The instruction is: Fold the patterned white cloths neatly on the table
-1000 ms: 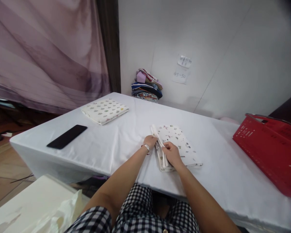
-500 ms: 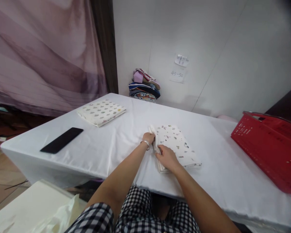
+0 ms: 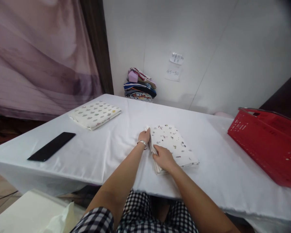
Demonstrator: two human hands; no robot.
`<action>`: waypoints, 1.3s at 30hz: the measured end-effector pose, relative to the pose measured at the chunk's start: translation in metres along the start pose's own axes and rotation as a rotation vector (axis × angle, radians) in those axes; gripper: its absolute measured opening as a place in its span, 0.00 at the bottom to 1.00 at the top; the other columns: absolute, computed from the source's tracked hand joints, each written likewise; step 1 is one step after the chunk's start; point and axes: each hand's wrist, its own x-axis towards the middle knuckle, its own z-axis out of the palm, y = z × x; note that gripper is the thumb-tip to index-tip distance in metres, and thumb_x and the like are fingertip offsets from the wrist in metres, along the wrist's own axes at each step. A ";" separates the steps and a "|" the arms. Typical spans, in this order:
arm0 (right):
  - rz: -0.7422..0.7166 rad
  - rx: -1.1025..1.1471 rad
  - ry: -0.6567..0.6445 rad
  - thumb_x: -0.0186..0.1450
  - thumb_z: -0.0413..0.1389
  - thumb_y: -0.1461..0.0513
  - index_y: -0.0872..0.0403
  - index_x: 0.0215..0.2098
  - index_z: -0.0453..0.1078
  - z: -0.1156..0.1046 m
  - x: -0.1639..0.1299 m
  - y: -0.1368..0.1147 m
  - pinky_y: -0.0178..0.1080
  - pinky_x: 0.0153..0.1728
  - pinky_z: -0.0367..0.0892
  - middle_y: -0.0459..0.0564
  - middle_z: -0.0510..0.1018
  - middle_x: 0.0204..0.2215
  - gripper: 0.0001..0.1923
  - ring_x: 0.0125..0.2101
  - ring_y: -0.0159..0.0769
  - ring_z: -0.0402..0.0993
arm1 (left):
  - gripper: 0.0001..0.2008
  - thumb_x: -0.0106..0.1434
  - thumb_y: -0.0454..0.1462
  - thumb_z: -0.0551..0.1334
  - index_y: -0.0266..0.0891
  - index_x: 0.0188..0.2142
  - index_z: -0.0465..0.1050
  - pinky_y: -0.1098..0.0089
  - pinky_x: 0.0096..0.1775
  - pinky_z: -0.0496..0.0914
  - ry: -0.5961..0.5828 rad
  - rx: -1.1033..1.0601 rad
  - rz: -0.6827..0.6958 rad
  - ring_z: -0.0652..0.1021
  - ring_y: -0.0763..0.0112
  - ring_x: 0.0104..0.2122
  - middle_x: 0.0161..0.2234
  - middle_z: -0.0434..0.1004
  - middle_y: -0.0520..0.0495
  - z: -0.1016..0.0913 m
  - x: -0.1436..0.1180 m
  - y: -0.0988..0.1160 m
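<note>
So I've got both hands on this folded printed cloth (image 3: 172,144) sitting mid-table on the white tablecloth (image 3: 111,142), a bit toward my edge. My left hand (image 3: 145,136) is flat against the cloth's left edge near the far corner, fingers (image 3: 147,132) straight and together, not curled around anything. My right hand (image 3: 163,158) rests on the near-left corner, fingers (image 3: 157,156) bent down over the stacked layers there; I can't tell if the tips are actually pinching the layers or just pressing on top. The way I'd do this squaring-up bit well: keep the left palm as a straight fence along that edge, press lightly with the right so the layers don't slide, and nudge the loose edges flush rather than shoving the whole bundle, since that tablecloth looks slippery and already has wrinkles by my left wrist. The body of the cloth lies to the right of both hands, flat and uncovered. Other stuff around: another folded cloth (image 3: 94,114) far left, a black phone (image 3: 51,150) near the left edge, a red basket (image 3: 269,142) well off to the right, and a pile of clothes (image 3: 139,84) against the wall.
</note>
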 end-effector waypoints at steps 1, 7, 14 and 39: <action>-0.012 -0.014 0.000 0.58 0.49 0.62 0.51 0.36 0.65 0.000 0.001 -0.001 0.34 0.27 0.50 0.47 0.73 0.32 0.08 0.31 0.36 0.66 | 0.21 0.60 0.48 0.50 0.37 0.22 0.70 0.69 0.32 0.64 0.001 0.010 0.004 0.76 0.61 0.32 0.26 0.76 0.39 0.000 0.002 0.001; -0.057 -0.074 -0.038 0.59 0.49 0.61 0.52 0.40 0.63 0.001 -0.011 -0.007 0.35 0.32 0.54 0.49 0.71 0.36 0.10 0.35 0.37 0.66 | 0.13 0.56 0.41 0.54 0.35 0.27 0.73 0.70 0.34 0.63 0.018 0.070 0.011 0.75 0.60 0.35 0.31 0.77 0.38 -0.002 0.008 0.005; -0.136 -0.086 0.086 0.59 0.50 0.62 0.53 0.43 0.63 0.008 -0.043 -0.012 0.37 0.36 0.58 0.51 0.67 0.37 0.13 0.38 0.39 0.62 | 0.14 0.56 0.44 0.56 0.36 0.25 0.72 0.70 0.34 0.64 0.018 0.063 0.002 0.76 0.62 0.34 0.29 0.77 0.41 -0.003 0.011 0.001; -0.264 0.084 0.274 0.59 0.50 0.62 0.53 0.41 0.66 0.026 -0.056 0.001 0.40 0.38 0.59 0.51 0.66 0.36 0.12 0.36 0.38 0.61 | 0.18 0.55 0.36 0.55 0.36 0.46 0.69 0.76 0.20 0.61 -0.069 -0.239 -0.018 0.69 0.76 0.16 0.18 0.69 0.53 -0.004 0.042 -0.006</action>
